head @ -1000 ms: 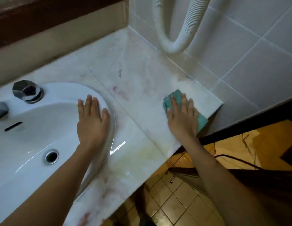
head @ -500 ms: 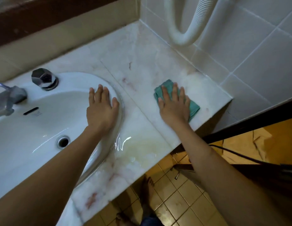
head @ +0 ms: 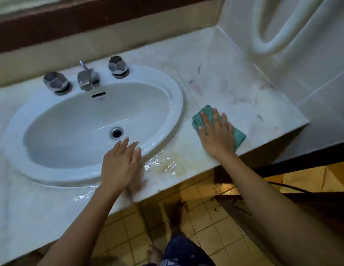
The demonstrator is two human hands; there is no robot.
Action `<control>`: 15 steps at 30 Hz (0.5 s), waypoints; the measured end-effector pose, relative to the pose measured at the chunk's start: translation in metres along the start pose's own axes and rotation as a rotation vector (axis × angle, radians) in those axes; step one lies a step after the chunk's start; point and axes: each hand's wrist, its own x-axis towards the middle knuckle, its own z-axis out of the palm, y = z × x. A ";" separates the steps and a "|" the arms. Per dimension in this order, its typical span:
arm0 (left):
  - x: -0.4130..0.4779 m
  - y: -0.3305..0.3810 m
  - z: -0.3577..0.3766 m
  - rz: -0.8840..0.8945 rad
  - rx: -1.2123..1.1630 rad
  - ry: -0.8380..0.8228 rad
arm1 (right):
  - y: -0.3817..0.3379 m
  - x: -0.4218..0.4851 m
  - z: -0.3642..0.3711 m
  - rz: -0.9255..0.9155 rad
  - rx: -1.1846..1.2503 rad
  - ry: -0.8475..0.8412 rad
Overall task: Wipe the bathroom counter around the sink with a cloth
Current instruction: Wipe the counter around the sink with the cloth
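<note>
A folded teal cloth [head: 200, 117] lies on the pale marble counter [head: 230, 87], just right of the white oval sink [head: 173, 96]. My right hand [head: 217, 135] presses flat on the cloth with fingers spread, covering most of it. My left hand [head: 120, 164] rests flat on the sink's front rim, fingers apart, holding nothing. Wet streaks glisten on the counter between my two hands.
Two chrome tap handles [head: 117, 66] and a spout [head: 86, 78] stand behind the basin. A white corrugated hose [head: 269, 45] hangs on the tiled wall at right. The counter's front edge [head: 267, 144] drops to a yellow tiled floor [head: 205, 223], where my bare feet show.
My right hand has slid the cloth leftward, toward the sink and the front edge. My left hand has shifted from the sink's right rim to its front rim. More of the sink is in view.
</note>
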 end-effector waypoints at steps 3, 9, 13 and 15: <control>-0.026 -0.023 -0.003 -0.030 0.031 0.067 | -0.023 -0.009 0.006 0.015 0.019 0.002; -0.086 -0.061 -0.005 -0.055 -0.130 0.260 | -0.079 -0.077 0.035 -0.101 -0.011 0.032; -0.146 -0.099 -0.003 -0.261 -0.315 0.474 | -0.123 -0.127 0.056 -0.117 -0.022 0.030; -0.169 -0.116 -0.005 -0.353 -0.360 0.537 | -0.150 -0.157 0.068 -0.211 -0.023 -0.009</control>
